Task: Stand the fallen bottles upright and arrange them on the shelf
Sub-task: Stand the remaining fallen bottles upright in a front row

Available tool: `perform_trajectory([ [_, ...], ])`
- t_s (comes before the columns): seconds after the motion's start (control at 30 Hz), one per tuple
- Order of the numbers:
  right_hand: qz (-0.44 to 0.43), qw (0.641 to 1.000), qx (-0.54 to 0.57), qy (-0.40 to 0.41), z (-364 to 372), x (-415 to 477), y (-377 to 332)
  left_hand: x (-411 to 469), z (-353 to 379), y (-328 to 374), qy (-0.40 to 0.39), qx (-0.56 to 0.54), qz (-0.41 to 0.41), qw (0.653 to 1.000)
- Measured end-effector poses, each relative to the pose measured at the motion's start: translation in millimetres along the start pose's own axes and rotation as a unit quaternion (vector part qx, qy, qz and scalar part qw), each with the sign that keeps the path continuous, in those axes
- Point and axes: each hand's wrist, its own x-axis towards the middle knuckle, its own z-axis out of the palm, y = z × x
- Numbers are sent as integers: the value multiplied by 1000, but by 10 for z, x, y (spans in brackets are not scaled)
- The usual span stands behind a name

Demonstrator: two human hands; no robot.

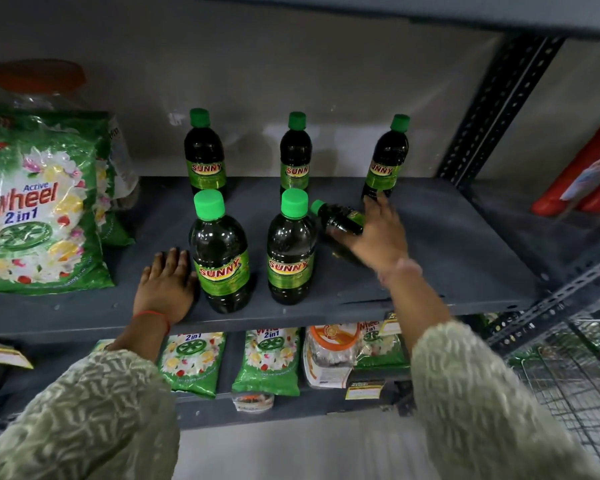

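Right hand (pixel 374 233) grips fallen dark green-capped plastic bottle (pixel 338 218) at frame centre; upright front bottle (pixel 290 247) just beside. Left hand (pixel 165 289) flat, open on grey metal shelf (pixel 447 244).

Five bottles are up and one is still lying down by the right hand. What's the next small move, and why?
Probably close the right hand around the fallen bottle and tip it upright. It lies on its side, cap toward the left, under the fingers, with bare shelf in the front row beside it. The left hand rests flat on the shelf.
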Motion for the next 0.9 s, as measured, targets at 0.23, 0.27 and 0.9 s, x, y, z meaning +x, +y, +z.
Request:
perform_trajectory([
  [0.23,75,972,-127,-181,73,401,173,25,31,-29,7,8,-1,1000],
  [0.27,77,978,-119,-155,97,383,175,27,33,-32,6,9,0,1000],
  [0.9,88,922,307,220,773,167,84,16,31,-33,8,8,0,1000],
])
